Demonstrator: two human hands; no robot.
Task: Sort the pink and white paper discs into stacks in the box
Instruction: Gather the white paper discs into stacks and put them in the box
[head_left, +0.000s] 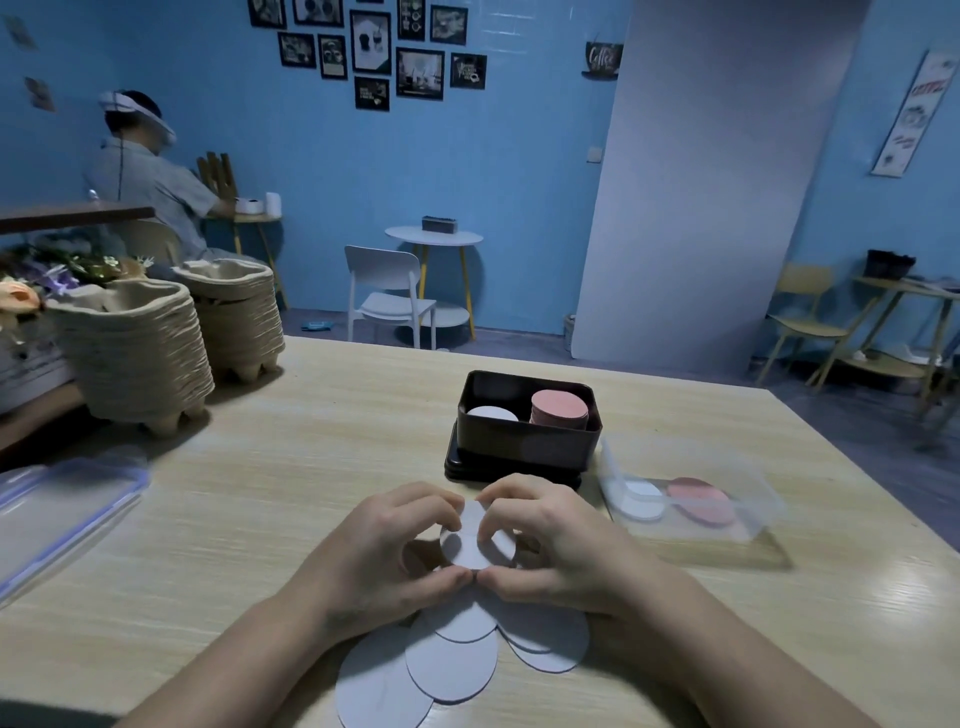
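- Left hand (384, 551) and right hand (540, 545) pinch white discs (470, 540), fingers curled onto the edges
- Risk: thin discs sticking, slipping, missing the far black box (524, 444)

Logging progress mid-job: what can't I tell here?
Head view:
White stack in the black box: front wall hides its height.
Held discs, left hand and right hand: fingers hide how many.
Loose white discs on the table: wrists cover some, the bottom edge cuts one.
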